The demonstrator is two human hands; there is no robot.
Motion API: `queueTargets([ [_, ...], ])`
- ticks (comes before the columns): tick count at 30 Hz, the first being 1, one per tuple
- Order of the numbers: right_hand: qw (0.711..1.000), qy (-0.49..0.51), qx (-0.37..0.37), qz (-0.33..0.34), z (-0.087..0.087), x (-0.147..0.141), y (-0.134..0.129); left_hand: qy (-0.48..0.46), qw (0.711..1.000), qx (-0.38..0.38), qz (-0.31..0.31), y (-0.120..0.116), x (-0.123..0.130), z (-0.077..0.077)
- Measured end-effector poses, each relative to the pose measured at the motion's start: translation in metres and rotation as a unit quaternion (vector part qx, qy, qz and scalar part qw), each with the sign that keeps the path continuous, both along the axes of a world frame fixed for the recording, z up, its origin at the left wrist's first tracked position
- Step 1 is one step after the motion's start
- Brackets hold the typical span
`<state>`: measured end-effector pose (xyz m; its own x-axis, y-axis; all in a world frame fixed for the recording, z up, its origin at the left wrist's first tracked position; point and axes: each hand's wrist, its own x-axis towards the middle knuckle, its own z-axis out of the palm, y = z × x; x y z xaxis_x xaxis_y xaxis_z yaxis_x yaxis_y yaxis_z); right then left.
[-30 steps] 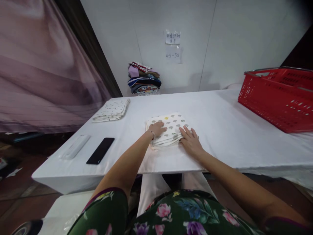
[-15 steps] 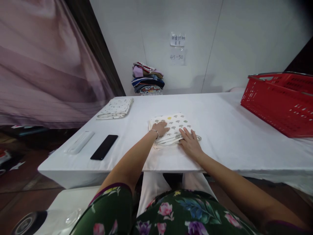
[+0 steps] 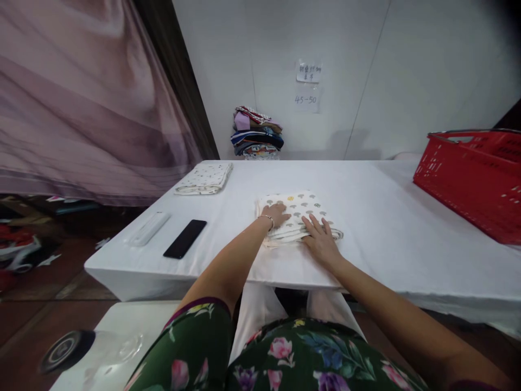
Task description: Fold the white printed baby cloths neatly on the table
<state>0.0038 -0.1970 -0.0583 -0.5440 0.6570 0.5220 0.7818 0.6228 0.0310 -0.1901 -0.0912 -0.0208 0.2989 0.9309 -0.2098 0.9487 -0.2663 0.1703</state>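
Observation:
A folded white cloth [image 3: 300, 205] with grey and yellow prints lies on the white table in front of me. My left hand [image 3: 277, 215], with a bracelet at the wrist, rests flat on its left part, fingers apart. On the near right part of the cloth lies my right hand [image 3: 320, 238], its fingers spread over the layered front edge and its thumb close to that edge. Neither hand grips anything.
Another folded patterned cloth [image 3: 205, 178] is at the table's back left. A black phone [image 3: 185, 239] and a white object [image 3: 149, 228] lie front left. Stacked fabrics [image 3: 257, 133] stand by the wall. A red basket [image 3: 472, 182] occupies the right side of the table [image 3: 378, 217].
The view has turned slightly left, so things appear shifted right. Both hands keep nearly the same place on the cloth.

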Motion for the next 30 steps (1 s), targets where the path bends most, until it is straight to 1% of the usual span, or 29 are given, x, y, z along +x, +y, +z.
queueTargets([
  [4, 1.0, 0.0, 0.016, -0.021, 0.005, -0.017, 0.004, 0.001, 1.0, -0.002, 0.002, -0.001, 0.001, 0.002],
  [7, 1.0, -0.013, 0.011, -0.004, 0.004, -0.025, 0.004, 0.004, 1.0, -0.007, 0.002, 0.0, 0.001, 0.004],
  [10, 0.999, -0.018, 0.01, 0.024, -0.001, -0.023, 0.001, 0.003, 1.0, -0.011, -0.001, 0.0, 0.0, 0.004],
  [14, 0.999, -0.005, 0.011, 0.033, -0.003, -0.019, -0.001, -0.005, 1.0, -0.007, 0.0, -0.001, 0.0, 0.002],
  [19, 1.0, -0.016, -0.004, 0.004, 0.002, -0.03, 0.002, -0.024, 1.0, -0.006, 0.007, -0.001, 0.002, 0.005],
  [22, 1.0, -0.013, 0.0, -0.001, -0.001, -0.036, 0.003, -0.045, 0.999, -0.009, 0.015, -0.003, -0.001, 0.01],
  [24, 1.0, -0.006, 0.005, 0.003, -0.004, -0.037, 0.003, -0.096, 0.995, 0.005, 0.017, -0.012, -0.007, 0.013],
  [26, 1.0, 0.001, 0.005, 0.004, -0.006, -0.036, 0.002, -0.176, 0.984, 0.041, -0.004, -0.029, -0.016, 0.014],
  [28, 1.0, 0.009, 0.0, 0.007, -0.007, -0.035, 0.002, -0.235, 0.965, 0.094, -0.061, -0.052, -0.026, 0.01],
  [30, 1.0, 0.017, -0.006, 0.014, -0.007, -0.034, 0.002, -0.232, 0.953, 0.149, -0.127, -0.075, -0.036, 0.002],
])
